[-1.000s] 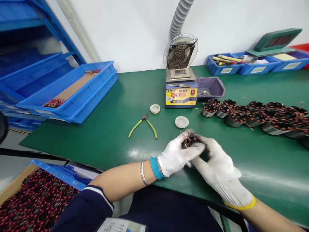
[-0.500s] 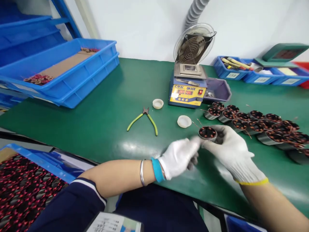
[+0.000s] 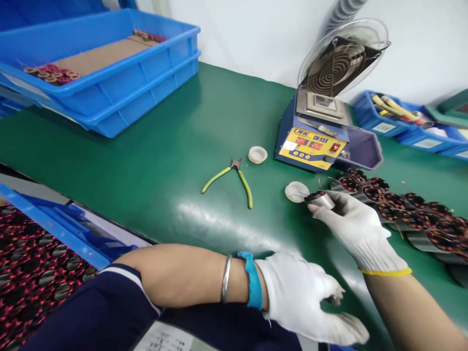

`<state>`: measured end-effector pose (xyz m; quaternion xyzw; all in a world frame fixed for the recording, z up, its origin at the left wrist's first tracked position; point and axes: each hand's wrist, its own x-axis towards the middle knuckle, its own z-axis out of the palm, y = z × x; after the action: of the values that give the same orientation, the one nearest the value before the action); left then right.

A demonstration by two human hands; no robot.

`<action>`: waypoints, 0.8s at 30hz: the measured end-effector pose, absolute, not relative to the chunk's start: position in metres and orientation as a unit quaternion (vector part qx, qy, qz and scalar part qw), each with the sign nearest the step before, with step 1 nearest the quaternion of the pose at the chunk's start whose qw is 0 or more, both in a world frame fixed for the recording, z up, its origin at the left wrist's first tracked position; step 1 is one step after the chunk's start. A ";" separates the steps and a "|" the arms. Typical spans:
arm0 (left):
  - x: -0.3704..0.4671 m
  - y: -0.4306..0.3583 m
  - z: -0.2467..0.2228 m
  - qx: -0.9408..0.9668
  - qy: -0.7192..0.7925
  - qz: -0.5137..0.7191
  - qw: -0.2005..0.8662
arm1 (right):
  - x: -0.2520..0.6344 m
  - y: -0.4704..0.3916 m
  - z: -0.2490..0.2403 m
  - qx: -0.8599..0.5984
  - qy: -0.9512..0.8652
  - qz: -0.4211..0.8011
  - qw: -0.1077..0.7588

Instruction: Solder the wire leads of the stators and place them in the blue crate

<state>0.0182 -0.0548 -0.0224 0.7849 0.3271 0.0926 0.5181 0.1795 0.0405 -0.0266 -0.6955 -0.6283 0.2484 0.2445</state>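
Note:
My right hand (image 3: 349,224), in a white glove, grips a motor stator (image 3: 320,199), a short metal ring with copper windings. The stator is tilted to the left, and its thin wire leads reach over a small white dish (image 3: 297,192). My left hand (image 3: 307,297), also gloved, is near the table's front edge, palm down. Its thumb and fingers are apart, with nothing visible in them. Green-handled cutters (image 3: 236,165) lie spread on the table beside a second white dish (image 3: 258,154).
Several similar stators (image 3: 413,200) stand in rows at right. Behind the dishes is a blue and yellow solder pot (image 3: 314,146) with a fan, next to a purple bin (image 3: 365,146). Stacked blue trays (image 3: 146,73) stand back left; another tray (image 3: 54,229) of wound parts is lower left.
My left hand has left the stator and moved down towards the table's front edge. The right hand has tipped the stator left, its leads now over the dish. The view has shifted.

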 end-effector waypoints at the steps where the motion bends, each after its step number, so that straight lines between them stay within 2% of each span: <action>1: 0.018 -0.055 -0.022 0.786 0.324 0.088 0.519 | 0.177 0.040 -0.024 -0.720 -0.607 0.242 0.235; 4: 0.017 -0.056 -0.020 0.785 0.321 0.090 0.522 | 0.171 0.035 -0.015 -0.768 -0.562 0.204 0.230; 7: 0.015 -0.055 -0.019 0.786 0.317 0.093 0.522 | 0.170 0.031 -0.009 -0.773 -0.588 0.114 0.210; 11: 0.014 -0.055 -0.019 0.804 0.298 0.086 0.508 | 0.177 0.031 -0.012 -0.708 -0.697 -0.039 0.110; 15: 0.014 -0.055 -0.020 0.824 0.286 0.075 0.483 | 0.179 0.035 -0.019 -0.616 -0.776 -0.131 0.031; 20: 0.016 -0.058 -0.024 0.842 0.281 0.096 0.451 | 0.178 0.038 -0.011 -0.599 -0.783 -0.168 0.019; 24: 0.018 -0.061 -0.028 0.851 0.298 0.144 0.409 | 0.174 0.065 0.023 -0.668 -0.721 -0.173 0.053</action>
<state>0.0177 -0.0610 -0.0282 0.8505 0.2985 0.1436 0.4085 0.1742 0.0654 0.0229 -0.6685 -0.7214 -0.1729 0.0529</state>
